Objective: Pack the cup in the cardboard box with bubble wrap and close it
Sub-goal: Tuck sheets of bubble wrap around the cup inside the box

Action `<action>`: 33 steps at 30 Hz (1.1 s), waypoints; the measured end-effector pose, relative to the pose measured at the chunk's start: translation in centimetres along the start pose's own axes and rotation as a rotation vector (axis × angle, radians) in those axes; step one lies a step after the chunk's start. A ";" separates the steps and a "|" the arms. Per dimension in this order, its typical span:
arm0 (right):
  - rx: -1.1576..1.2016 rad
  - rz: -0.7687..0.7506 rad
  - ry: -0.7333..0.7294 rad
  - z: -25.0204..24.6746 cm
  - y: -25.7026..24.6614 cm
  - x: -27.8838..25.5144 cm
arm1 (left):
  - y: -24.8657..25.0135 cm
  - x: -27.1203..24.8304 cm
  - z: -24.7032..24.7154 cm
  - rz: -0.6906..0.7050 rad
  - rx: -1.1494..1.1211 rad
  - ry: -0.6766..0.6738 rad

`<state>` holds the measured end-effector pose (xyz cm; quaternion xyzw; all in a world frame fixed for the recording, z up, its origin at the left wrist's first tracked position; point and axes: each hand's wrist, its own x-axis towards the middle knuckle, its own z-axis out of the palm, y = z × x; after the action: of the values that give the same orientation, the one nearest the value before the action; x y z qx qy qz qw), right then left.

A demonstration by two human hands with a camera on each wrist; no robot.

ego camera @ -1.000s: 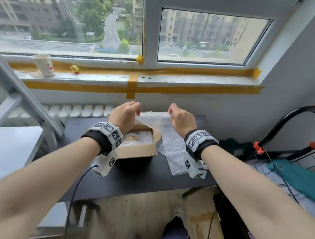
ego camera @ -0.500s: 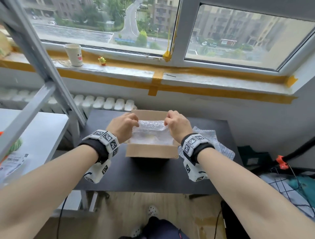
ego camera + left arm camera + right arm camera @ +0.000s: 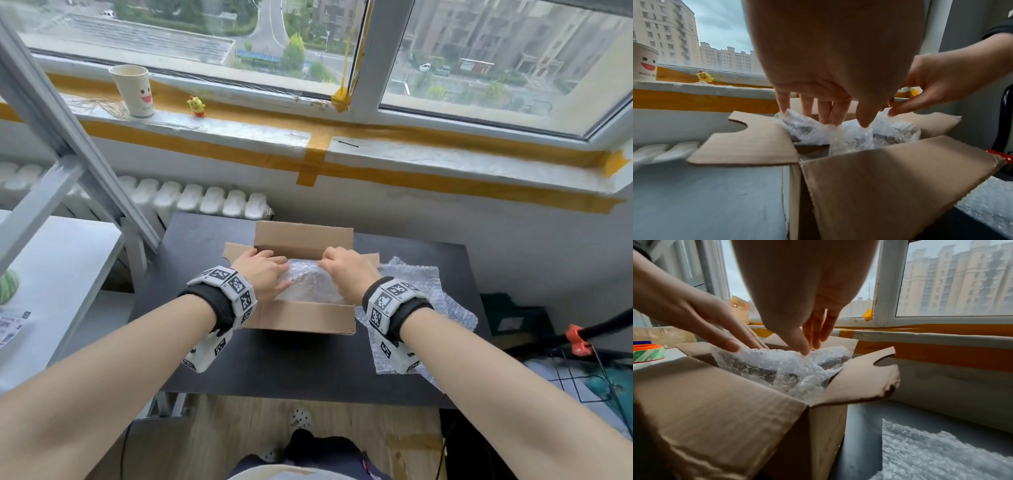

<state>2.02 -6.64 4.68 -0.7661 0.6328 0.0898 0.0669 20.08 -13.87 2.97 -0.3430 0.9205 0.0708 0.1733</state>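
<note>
Now both hands work over the open box (image 3: 301,317), which stands near the middle of the black table (image 3: 274,370). The left hand (image 3: 262,274) is relaxed, its straight fingers (image 3: 824,112) pressing down on the wrap (image 3: 310,286) at the box's left side. The right hand (image 3: 346,272) reaches in from the right, its thumb and fingertips (image 3: 805,348) meeting on the wrap; whether they pinch it or only press it I cannot tell. The wrap fills the top of the box and bulges in the middle, hiding whatever lies beneath, so a packed cup cannot be made out. All four flaps stand open: the far flap upright, the side flaps splayed outward, the near flap folded down toward the person. A second sheet (image 3: 424,305) lies flat on the table just right of the box, reaching toward the right edge. On the windowsill behind stand a paper cup (image 3: 133,90) with a smiling face and a small yellow toy (image 3: 196,105).
</note>
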 end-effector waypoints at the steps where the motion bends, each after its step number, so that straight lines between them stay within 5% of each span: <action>1: 0.023 -0.016 -0.018 0.2 0.0 0.2 | -0.1 0.2 0.1 -0.004 0.030 0.026; 5: 0.158 0.021 -0.162 0.8 -0.2 0.9 | -0.2 0.7 0.1 0.005 0.111 0.124; 12: 0.231 0.127 -0.402 1.7 0.0 2.7 | 0.0 2.5 0.3 -0.046 -0.045 -0.193; 18: 0.262 0.195 -0.473 1.2 0.4 4.0 | 1.2 3.9 0.0 -0.176 -0.083 -0.253; 23: 0.247 0.150 -0.520 0.1 0.9 4.8 | 0.8 4.4 -1.0 -0.123 -0.087 -0.283; 28: 0.233 0.105 -0.414 -1.5 1.6 4.4 | -0.6 3.7 -1.8 -0.015 -0.084 -0.137; 33: 0.224 0.179 -0.258 -1.1 1.9 3.6 | -0.6 1.4 -1.9 0.254 -0.034 0.149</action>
<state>0.82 -10.68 4.94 -0.6768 0.6905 0.1219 0.2241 18.94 -15.70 4.23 -0.2309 0.9655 0.0821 0.0881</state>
